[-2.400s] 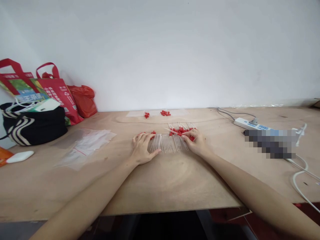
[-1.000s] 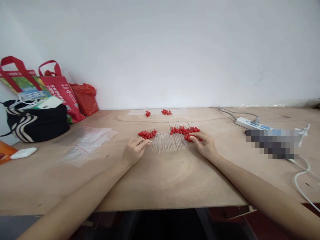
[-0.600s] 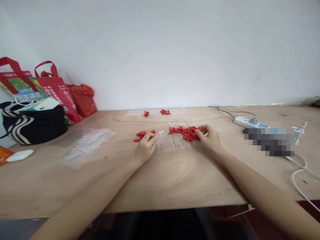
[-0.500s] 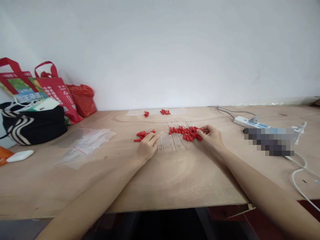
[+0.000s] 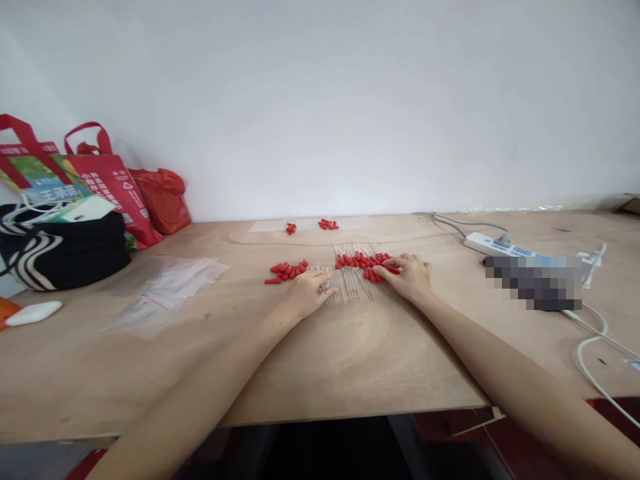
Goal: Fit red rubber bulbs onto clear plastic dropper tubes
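Observation:
A bunch of thin whitish sticks (image 5: pixel 354 285) lies side by side in the middle of the wooden table. Several red teardrop-shaped pieces (image 5: pixel 361 260) lie across them in a band. My left hand (image 5: pixel 306 293) rests over the left end of the sticks, thumb and fingers apart. Just beyond its fingers sits a smaller heap of red pieces (image 5: pixel 286 270). On the right, my right hand (image 5: pixel 413 279) has its thumb and index finger spread at the band's right end, touching the red pieces there. Its other fingers are bent and partly hidden.
Clear plastic bags (image 5: pixel 173 287) lie to the left. Two small red groups, one of them a cluster (image 5: pixel 329 225), lie by the wall. A power strip (image 5: pixel 500 247) and cables are on the right. A black bag (image 5: pixel 65 250) and red shopping bags (image 5: pixel 110 180) stand far left.
My left hand has moved right, farther over the sticks, and its thumb now shows. My right hand has shifted left, its thumb pushed in against the red pieces. The view has shifted slightly.

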`<state>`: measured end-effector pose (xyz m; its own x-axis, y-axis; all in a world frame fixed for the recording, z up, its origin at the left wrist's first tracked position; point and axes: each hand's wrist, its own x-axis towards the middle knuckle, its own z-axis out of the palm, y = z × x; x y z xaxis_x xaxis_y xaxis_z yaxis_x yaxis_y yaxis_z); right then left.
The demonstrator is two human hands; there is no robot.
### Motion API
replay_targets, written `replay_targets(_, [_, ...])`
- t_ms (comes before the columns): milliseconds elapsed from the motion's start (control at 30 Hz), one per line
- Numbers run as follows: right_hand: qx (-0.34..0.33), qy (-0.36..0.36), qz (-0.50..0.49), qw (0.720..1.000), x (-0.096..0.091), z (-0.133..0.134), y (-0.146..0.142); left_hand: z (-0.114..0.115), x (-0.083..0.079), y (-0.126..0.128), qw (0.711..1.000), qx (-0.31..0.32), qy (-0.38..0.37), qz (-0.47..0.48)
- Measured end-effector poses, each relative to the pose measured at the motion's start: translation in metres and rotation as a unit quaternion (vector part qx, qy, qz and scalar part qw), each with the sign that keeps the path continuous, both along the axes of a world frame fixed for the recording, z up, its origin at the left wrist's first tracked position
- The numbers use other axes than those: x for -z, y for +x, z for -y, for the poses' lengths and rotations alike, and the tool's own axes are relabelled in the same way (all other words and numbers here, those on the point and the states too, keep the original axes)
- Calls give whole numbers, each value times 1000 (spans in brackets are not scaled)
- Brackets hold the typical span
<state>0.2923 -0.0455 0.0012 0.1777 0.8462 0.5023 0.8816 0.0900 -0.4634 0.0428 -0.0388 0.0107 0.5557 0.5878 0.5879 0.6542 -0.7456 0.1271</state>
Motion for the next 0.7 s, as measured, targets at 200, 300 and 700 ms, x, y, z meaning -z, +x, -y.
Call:
replay_targets(200, [120, -31, -51, 991, 3, -14, 20, 2, -3, -2, 998, -35, -23, -45])
replay_targets(300, [148, -89, -91, 981, 5, -20, 27, 5, -4, -4, 997, -55, -27, -47])
replay_targets(700, [109, -52, -47, 992, 8, -29, 20, 11, -2, -11, 995, -94, -10, 13])
